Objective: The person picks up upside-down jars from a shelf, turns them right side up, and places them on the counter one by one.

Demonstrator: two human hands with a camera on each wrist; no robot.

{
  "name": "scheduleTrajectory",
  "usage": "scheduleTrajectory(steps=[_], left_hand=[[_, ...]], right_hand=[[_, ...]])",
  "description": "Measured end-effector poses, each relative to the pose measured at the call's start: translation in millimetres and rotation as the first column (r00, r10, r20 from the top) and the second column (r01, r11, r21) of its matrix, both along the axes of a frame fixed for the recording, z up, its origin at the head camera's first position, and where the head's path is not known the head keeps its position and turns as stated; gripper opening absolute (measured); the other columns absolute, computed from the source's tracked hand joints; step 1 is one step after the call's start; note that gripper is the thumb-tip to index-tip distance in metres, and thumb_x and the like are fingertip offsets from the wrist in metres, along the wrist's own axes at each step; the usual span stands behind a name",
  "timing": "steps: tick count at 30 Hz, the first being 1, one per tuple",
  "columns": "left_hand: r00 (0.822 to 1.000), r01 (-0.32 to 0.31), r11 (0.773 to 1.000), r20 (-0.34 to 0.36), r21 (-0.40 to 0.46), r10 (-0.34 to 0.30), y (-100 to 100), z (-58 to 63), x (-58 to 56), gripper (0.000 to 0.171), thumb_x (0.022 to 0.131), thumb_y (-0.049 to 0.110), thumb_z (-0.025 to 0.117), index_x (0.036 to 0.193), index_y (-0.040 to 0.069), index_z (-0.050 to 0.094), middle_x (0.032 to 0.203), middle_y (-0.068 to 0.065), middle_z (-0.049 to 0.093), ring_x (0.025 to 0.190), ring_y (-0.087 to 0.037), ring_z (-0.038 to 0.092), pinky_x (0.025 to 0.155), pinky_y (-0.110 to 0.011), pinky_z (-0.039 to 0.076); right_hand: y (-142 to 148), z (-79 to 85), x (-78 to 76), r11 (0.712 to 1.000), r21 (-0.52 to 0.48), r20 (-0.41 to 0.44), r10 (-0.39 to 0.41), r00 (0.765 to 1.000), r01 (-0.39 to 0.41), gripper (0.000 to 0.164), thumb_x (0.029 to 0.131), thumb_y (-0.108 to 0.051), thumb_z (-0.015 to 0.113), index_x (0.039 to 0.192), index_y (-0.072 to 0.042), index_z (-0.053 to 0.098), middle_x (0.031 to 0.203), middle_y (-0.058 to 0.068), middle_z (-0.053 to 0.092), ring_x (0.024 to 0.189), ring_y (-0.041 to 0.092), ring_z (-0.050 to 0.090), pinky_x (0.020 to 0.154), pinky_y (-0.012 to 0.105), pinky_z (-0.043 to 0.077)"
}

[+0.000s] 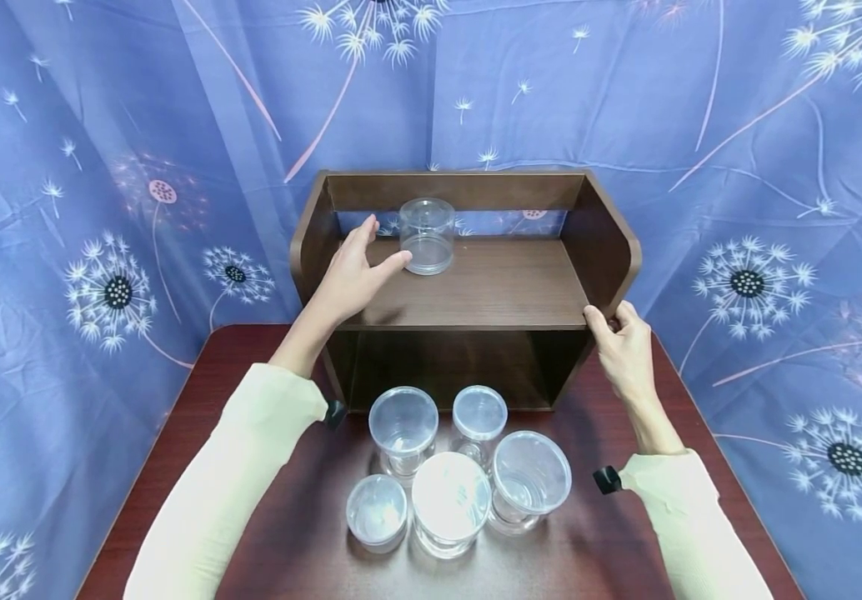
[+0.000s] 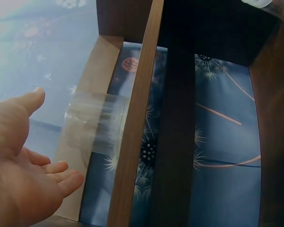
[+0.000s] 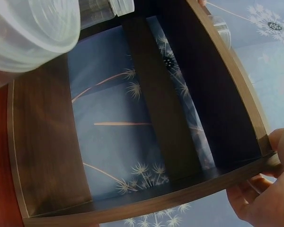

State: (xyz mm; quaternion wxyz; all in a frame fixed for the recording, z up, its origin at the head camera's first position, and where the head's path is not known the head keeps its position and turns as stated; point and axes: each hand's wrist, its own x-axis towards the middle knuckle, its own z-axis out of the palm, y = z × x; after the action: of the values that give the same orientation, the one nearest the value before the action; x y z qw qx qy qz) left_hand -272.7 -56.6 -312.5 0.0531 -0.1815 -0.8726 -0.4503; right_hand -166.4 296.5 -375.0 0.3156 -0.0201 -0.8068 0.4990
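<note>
A clear plastic jar (image 1: 428, 242) stands upright on the upper board of a dark brown wooden shelf (image 1: 476, 287). Just left of the jar is my left hand (image 1: 352, 275), its thumb spread away from the extended fingers and nothing in its grasp. In the left wrist view, the same jar (image 2: 95, 123) appears beyond the thumb and fingertips. My right hand (image 1: 623, 346) grips the shelf's right side at the front, where upper board and side panel meet. From the right wrist, the fingers (image 3: 260, 184) are seen bent around the panel's edge.
Several clear jars with whitish lids, among them a wide one (image 1: 451, 496) and a short one (image 1: 377, 508), stand grouped on the reddish-brown table (image 1: 288, 533) before the shelf's lower compartment (image 1: 438, 367). Blue dandelion-print cloth (image 1: 506, 92) hangs behind and at both sides.
</note>
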Motion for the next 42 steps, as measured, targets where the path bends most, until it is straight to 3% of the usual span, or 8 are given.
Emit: scheduleTrajectory(steps=[9,16,25,42], left_hand=[[0.998,-0.031,0.999,0.055,0.038,0.029,26,-0.2,-31.5,0.102,0.092,0.049,0.075,0.164,0.004,0.019,0.163,-0.015,0.035,0.15,-0.028,0.033,0.121,-0.043,0.029],[0.995,-0.073,0.996,0.068,0.043,0.07,38,-1.8,-43.8,0.105,0.089,0.047,0.079,0.164,0.004,0.02,0.162,-0.015,0.036,0.15,-0.029,0.033,0.121,-0.042,0.028],[0.992,-0.101,0.994,0.077,0.045,0.097,48,-2.6,-52.8,0.106,0.085,0.047,0.082,0.163,0.005,0.024,0.161,-0.017,0.036,0.147,-0.03,0.035,0.12,-0.042,0.03],[0.988,-0.14,0.989,0.076,0.054,0.136,58,-4.5,-53.7,0.1,0.087,0.046,0.081,0.161,0.004,0.029,0.156,-0.017,0.04,0.145,-0.03,0.037,0.12,-0.041,0.03]], right_hand=[[2,-1.3,-0.9,1.0,-0.022,0.007,-0.008,1.0,0.008,0.02,0.098,-0.001,0.064,0.101,0.019,0.065,0.096,0.006,0.057,0.082,0.004,0.049,0.072,0.014,0.039],[20,-26.4,-19.5,0.999,-0.026,0.005,-0.027,1.0,0.027,0.02,0.099,-0.008,0.068,0.098,0.012,0.069,0.095,0.0,0.056,0.082,0.004,0.049,0.071,0.015,0.039],[24,-30.3,-21.6,0.999,-0.024,-0.005,-0.022,1.0,0.021,0.023,0.099,-0.014,0.07,0.096,0.01,0.069,0.093,-0.003,0.056,0.081,0.007,0.05,0.069,0.018,0.04],[24,-31.5,-21.0,0.999,-0.033,-0.003,-0.012,1.0,0.012,0.024,0.099,-0.013,0.069,0.096,0.011,0.068,0.091,-0.003,0.055,0.082,0.007,0.05,0.069,0.018,0.039]])
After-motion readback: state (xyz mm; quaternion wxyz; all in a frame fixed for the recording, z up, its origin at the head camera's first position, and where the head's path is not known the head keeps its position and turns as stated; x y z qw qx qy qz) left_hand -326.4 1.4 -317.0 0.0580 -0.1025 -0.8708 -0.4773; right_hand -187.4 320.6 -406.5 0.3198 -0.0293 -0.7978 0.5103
